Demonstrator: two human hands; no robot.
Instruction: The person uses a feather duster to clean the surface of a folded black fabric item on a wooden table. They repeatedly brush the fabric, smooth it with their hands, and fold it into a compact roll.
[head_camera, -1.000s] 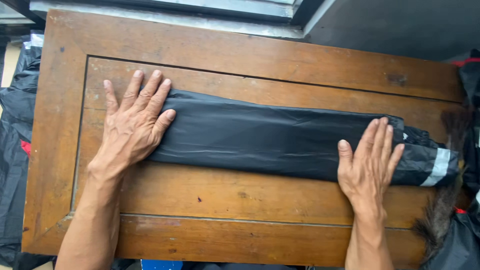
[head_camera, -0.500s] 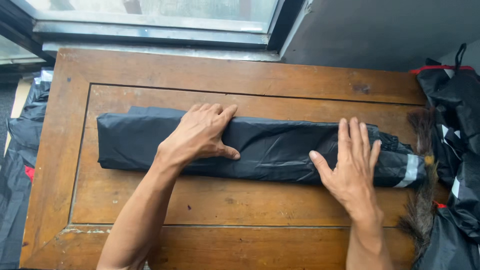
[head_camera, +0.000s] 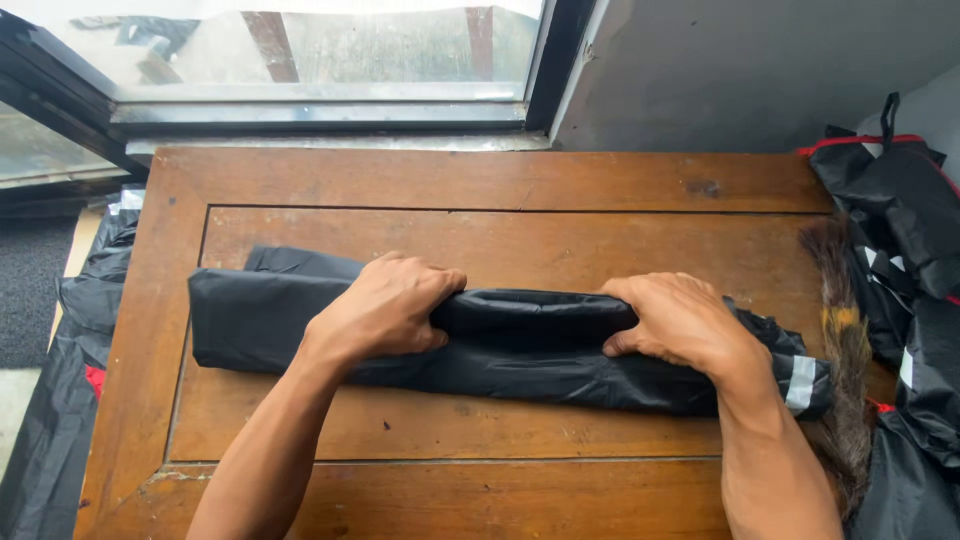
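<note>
Fingers of both hands curl over the far edge of the black garment (head_camera: 520, 350), the left hand (head_camera: 385, 310) near its middle and the right hand (head_camera: 680, 325) further toward the end with the grey reflective strip (head_camera: 800, 383). Each hand clamps a fold of the slick cloth; the fingertips themselves are hidden under the fold.

Folded into a long band, the garment lies across the middle of the wooden bench (head_camera: 480, 180), its left end free and flat, its right end close to the bench edge.

Several things could go wrong, as I judge it. Such smooth, thin cloth is likely to slip, so the layers may slide apart and the band may open at the unheld left end. Uneven pull between the two hands could skew the fold and leave the edges out of line. Trapped air could puff the cloth and spoil the flat shape. At the right, the end lies near a feather duster (head_camera: 840, 330) and a heap of black bags (head_camera: 910, 230); a push that way could snag the strip end on them or send it off the bench.
</note>
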